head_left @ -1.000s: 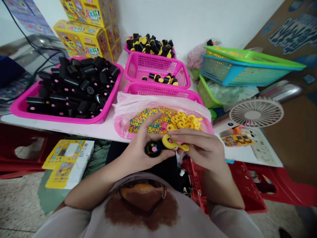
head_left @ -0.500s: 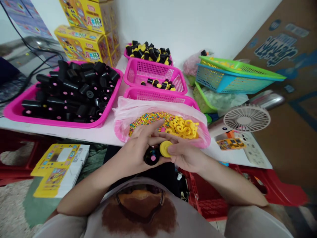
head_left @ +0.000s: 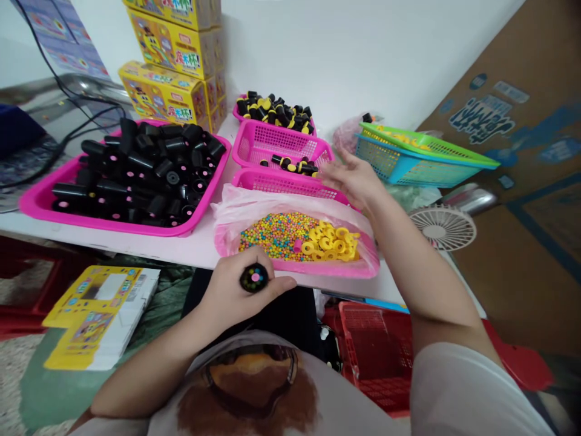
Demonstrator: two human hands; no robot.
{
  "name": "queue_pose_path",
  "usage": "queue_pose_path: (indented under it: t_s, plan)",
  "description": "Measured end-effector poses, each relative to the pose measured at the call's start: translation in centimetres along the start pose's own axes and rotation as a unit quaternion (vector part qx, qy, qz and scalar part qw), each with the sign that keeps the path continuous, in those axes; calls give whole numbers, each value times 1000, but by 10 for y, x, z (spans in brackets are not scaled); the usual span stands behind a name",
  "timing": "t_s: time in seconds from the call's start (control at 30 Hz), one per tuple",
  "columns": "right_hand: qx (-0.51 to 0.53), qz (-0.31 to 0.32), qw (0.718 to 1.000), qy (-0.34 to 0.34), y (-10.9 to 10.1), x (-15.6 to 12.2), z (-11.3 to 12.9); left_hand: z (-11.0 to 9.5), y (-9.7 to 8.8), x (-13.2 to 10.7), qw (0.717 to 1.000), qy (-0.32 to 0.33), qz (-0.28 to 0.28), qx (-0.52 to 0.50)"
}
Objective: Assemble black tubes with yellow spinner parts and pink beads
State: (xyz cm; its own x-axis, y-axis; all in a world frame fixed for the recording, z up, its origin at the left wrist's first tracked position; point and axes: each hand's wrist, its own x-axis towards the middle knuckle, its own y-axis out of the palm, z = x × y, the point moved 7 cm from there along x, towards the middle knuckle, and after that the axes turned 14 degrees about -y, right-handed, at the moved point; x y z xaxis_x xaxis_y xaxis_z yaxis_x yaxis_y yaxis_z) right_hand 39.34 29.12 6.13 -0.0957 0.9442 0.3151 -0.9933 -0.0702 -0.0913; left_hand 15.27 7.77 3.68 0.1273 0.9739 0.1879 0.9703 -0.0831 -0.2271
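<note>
My left hand [head_left: 229, 297] is wrapped round a black tube [head_left: 254, 278]; its open end faces up, with coloured beads and a pink spot inside. My right hand [head_left: 356, 178] reaches out with fingers apart at the right end of the pink basket [head_left: 254, 142], where several black pieces with yellow caps [head_left: 295, 165] lie. No object shows in that hand. Between my arms, a plastic-lined pink tray [head_left: 313, 269] contains small coloured beads [head_left: 272, 233], yellow ring-shaped caps [head_left: 333, 242] and a small pink cylinder [head_left: 297, 245].
A large pink tray [head_left: 31, 203] of black tubes stands at left, with stacked yellow boxes [head_left: 167, 91] behind it. Another basket of capped pieces [head_left: 275, 112] is at the back. Blue and green baskets [head_left: 385, 160] and a fan [head_left: 442, 227] are at right. Flattened cartons [head_left: 104, 315] lie lower left.
My right hand has left the left hand and the yellow-capped piece and moved forward and right to the pink basket, fingers opening. My left hand has shifted slightly left, still round a black tube.
</note>
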Motion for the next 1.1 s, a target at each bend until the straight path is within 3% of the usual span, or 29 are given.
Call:
queue_pose_path:
  t_s: [0.07, 0.1, 0.17, 0.2, 0.27, 0.37, 0.47, 0.57, 0.63, 0.7, 0.77, 0.87, 0.97, 1.1]
  plan:
    - [-70, 109, 991, -25, 9, -26, 14, 3, -2, -1, 999, 0, -3, -39]
    - [-118, 194, 973, -28, 19, -44, 20, 4, -2, -1, 998, 5, -2, -62]
    - [-238, 360, 902, -35, 39, -82, 23, 4, -1, -1, 995, 35, 7, -94]
    - [-300, 411, 860, -44, 46, -98, 21, 3, 1, -1, 994, 56, 15, -97]
    - [-411, 448, 792, -58, 56, -117, 13, 2, 6, -2, 992, 92, 38, -78]
    - [-489, 437, 754, -47, 61, -125, -7, 7, 16, -2, 992, 94, 76, -39]
    - [-486, 432, 759, -40, 59, -124, -19, 7, 20, -3, 991, 96, 98, -8]
    - [-475, 421, 771, -38, 47, -123, -15, 3, 23, -5, 987, 102, 121, 14]
    - [-437, 362, 820, -70, 42, -124, 3, 4, 24, -4, 987, 92, 132, 13]
    - [-355, 252, 890, -137, 39, -132, 33, 5, 25, -3, 987, 91, 135, -5]
    - [-264, 136, 931, -214, 40, -150, 61, 8, 28, -3, 986, 100, 135, -21]
    - [-187, 60, 932, -305, 58, -182, 83, 11, 32, -3, 985, 116, 127, -33]
    - [-147, 75, 919, -359, 77, -201, 83, 10, 35, -5, 984, 126, 124, -20]
    - [-167, 68, 900, -396, 82, -209, 74, 9, 32, -6, 983, 118, 129, -61]
